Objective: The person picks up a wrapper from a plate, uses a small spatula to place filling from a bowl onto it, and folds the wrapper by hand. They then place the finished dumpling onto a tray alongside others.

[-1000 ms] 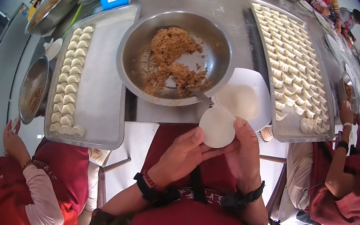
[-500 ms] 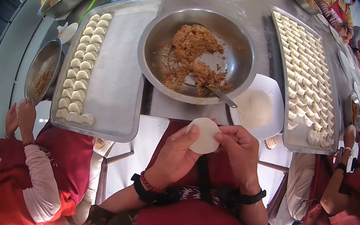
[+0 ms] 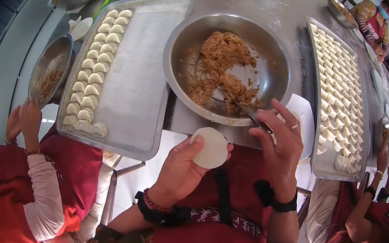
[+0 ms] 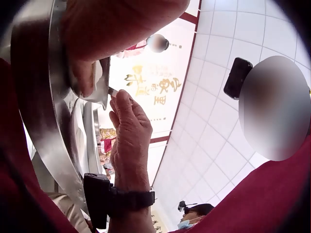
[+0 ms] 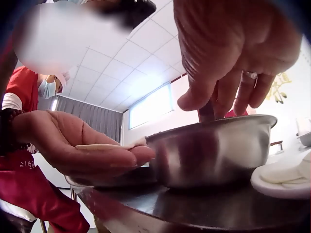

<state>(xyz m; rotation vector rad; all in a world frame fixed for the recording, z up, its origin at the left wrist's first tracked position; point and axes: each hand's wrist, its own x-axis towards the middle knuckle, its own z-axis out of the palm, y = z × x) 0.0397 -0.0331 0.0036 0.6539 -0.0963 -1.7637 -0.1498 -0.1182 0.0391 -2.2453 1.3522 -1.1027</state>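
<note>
The right hand (image 3: 283, 146) has left the dough disc (image 3: 214, 149) and gone to the bowl (image 3: 274, 78), where its thumb and fingers close on the handle of a metal utensil (image 3: 250, 112) at the near right rim. The left hand (image 3: 176, 173) now supports the disc alone, near side of the bowl, thumb laid on top and fingers beneath: a light, nearly closed grip. The right grip is a narrow pinch, the other fingers loosely bent. The work seems to have split, one hand steadying the dough while the other tends the utensil.

The disc is thin, pale, matt and nearly round, with a smooth, soft-looking face. The bowl is wide, brushed steel, and its filling (image 3: 226, 51) is brown, moist and crumbly, heaped towards the far side and smeared lower down. Left of the bowl, a ridged metal tray (image 3: 144, 74) carries plump half-moon dumplings (image 3: 96, 78); right of it, another tray (image 3: 323, 163) carries tighter rows. A white plate (image 3: 307, 105) sits just beside the bowl's right side on the steel tabletop (image 3: 236, 0).
</note>
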